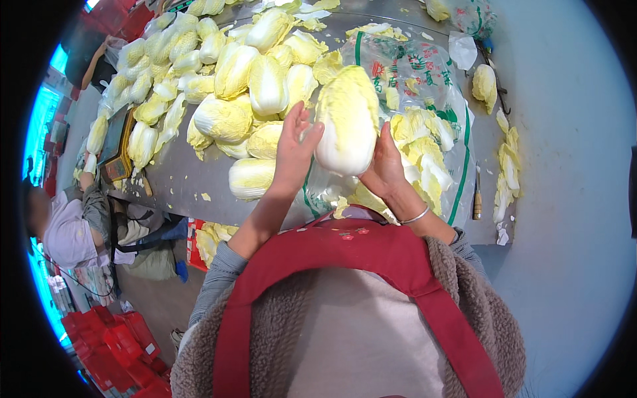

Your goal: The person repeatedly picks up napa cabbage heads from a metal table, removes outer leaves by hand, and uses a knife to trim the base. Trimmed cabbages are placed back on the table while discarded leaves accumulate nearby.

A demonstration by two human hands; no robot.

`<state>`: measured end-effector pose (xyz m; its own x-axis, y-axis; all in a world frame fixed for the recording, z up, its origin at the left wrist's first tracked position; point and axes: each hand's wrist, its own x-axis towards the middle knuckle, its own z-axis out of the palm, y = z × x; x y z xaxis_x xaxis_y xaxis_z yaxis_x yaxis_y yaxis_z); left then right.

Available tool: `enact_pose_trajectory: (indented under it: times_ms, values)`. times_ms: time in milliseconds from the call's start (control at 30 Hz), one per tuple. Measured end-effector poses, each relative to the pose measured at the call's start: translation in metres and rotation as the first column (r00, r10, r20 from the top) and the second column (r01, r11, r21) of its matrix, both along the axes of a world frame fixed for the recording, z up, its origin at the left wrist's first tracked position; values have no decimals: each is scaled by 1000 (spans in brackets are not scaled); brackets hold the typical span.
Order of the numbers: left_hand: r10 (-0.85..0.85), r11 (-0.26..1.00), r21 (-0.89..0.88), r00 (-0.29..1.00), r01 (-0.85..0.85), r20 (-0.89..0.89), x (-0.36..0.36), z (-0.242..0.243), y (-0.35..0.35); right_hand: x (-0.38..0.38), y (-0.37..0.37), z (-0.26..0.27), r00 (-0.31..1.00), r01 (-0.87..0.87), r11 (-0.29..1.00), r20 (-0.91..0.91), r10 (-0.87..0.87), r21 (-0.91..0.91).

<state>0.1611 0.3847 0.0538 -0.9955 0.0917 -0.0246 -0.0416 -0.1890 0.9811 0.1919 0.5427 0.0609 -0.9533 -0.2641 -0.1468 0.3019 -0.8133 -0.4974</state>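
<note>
A napa cabbage [346, 122] with a pale yellow top and white base is held up in front of me, its base towards my body. My right hand [385, 164] supports it at the lower right side, fingers behind the base. Beside its left side is my left hand [297, 144], fingers apart and curved; a narrow gap shows between it and the cabbage. Under and beyond the cabbage lies a printed clear plastic bag [423, 64] with loose cabbage leaves [423, 144] on it. To the left, a pile of napa cabbages [231, 69] covers part of the metal table.
A wooden-handled tool [477, 199] lies near the table's [184, 184] right edge, by trimmed leaves [507, 164]. A weighing scale [117, 144] stands at the left. A co-worker [72, 229] is at the left edge, another person [87, 49] farther back. Red crates [119, 343] stand lower left.
</note>
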Motion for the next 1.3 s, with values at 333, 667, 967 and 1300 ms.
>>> enact_pose_trajectory:
  times_ms: [333,667,967,1300]
  values:
    - [-483,481,866,865,135,133,8,-9,-8,-5,17,4,990,88,861,-143,-19,500]
    - [-631,336,932,767,133,118,18,-14,-5,-16,3,6,999,6,947,-54,11,320]
    - [-637,359,928,753,102,164,18,-15,0,-35,16,7,998,-11,846,55,-22,533]
    - [-578,533,843,761,79,294,24,-21,0,-72,28,-6,997,-68,741,65,33,668]
